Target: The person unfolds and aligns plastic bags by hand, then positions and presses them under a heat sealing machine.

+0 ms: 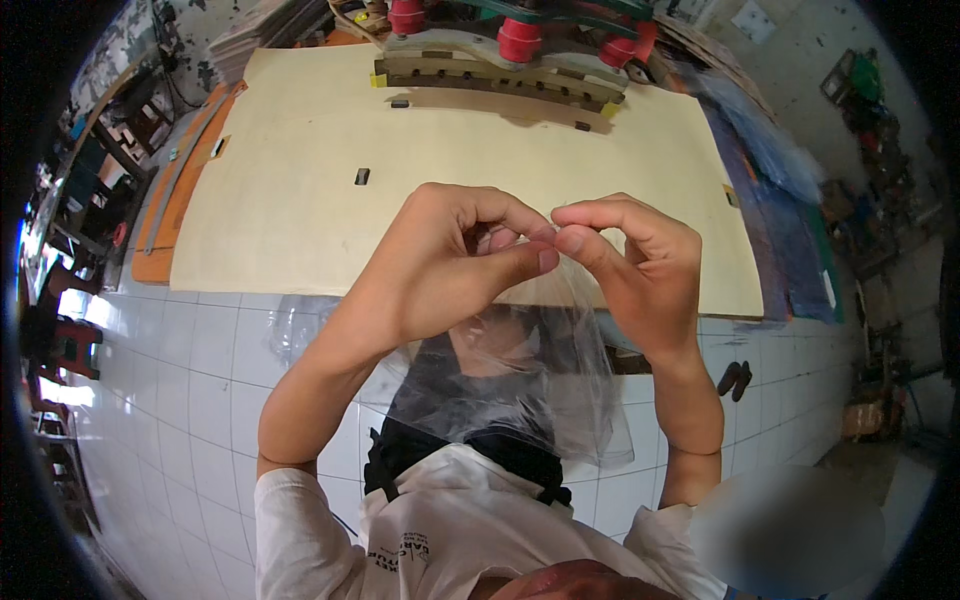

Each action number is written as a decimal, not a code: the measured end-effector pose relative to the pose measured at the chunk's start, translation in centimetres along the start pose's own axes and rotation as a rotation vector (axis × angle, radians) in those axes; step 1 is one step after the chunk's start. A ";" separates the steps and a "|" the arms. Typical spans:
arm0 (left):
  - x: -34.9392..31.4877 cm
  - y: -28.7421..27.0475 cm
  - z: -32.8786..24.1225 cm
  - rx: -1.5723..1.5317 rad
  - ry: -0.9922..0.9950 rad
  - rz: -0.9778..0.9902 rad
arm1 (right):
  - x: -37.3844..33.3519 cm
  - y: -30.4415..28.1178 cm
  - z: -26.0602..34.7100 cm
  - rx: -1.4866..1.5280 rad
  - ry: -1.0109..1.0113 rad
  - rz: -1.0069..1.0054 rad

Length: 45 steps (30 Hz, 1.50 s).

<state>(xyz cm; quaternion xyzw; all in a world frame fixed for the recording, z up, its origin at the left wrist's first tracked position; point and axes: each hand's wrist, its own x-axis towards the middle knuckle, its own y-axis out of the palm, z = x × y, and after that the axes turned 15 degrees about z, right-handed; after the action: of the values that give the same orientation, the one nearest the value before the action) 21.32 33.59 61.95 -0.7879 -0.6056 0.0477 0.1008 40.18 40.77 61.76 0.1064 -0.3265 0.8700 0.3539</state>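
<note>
Left hand (450,255) and right hand (630,265) raised together in front of chest, fingertips meeting. Both pinch top edge of clear plastic bag (540,370) (thin, see-through), thumb pressed against forefinger on each side. Bag hangs down from pinch, over dark garment at chest. Beyond hands: pale wooden board (300,200) lying on white tiled floor (180,400). Wooden jig with red knobs (500,60) rests at board's far edge.

desk (300,200): pale plywood sheet | on it: wooden jig (500,75) at far edge, small dark blocks (362,177) | floor (200,380): white tile
</note>
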 end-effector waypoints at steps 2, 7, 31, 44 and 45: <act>0.0 0.2 0.0 -0.023 -0.013 -0.005 | -0.1 0.0 -0.2 -0.025 0.000 -0.006; 0.1 0.6 -0.1 -0.086 0.010 -0.028 | 0.0 0.2 -0.2 -0.027 -0.019 -0.034; -0.8 -0.7 -0.1 -0.070 0.059 -0.015 | 0.5 0.5 -0.1 -0.041 -0.089 -0.058; -0.5 -0.5 0.0 -0.108 0.103 0.030 | 0.7 0.4 -0.4 -0.028 -0.068 0.012; -0.4 -0.5 -0.1 -0.090 0.091 0.027 | 0.7 0.4 -0.3 -0.030 -0.068 0.011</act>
<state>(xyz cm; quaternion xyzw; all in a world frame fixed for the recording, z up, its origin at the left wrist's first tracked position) 20.77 33.30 62.18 -0.8011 -0.5913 -0.0141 0.0918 39.37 41.15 61.58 0.1288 -0.3517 0.8628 0.3395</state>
